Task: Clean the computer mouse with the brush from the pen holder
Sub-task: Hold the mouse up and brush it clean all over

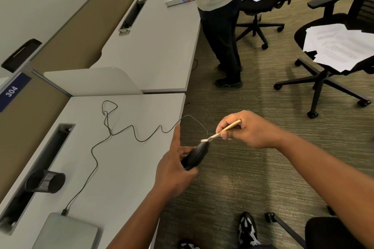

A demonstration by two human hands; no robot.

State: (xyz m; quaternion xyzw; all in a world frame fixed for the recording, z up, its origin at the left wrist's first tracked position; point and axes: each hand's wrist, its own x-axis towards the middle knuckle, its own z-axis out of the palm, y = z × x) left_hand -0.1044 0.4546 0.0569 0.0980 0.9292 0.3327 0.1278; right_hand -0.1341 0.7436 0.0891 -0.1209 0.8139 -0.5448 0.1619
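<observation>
Computer mouse (196,155): black, corded, likely light, rigid and smooth; held off the desk (129,147) edge, left hand (174,170) gripping its sides, index finger extended. Brush (221,131): slim wooden handle, likely light and stiff, pinched mid-handle by the right hand (245,129), bristles at the mouse's far end.

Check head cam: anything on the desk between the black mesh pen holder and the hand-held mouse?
Head view: only the thin black cable crosses bare white desk between the black mesh pen holder and black computer mouse.

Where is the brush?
In the head view, the brush is right of centre, pinched in the right hand past the desk edge. Its bristles touch the front end of the mouse, which the left hand holds.
</observation>
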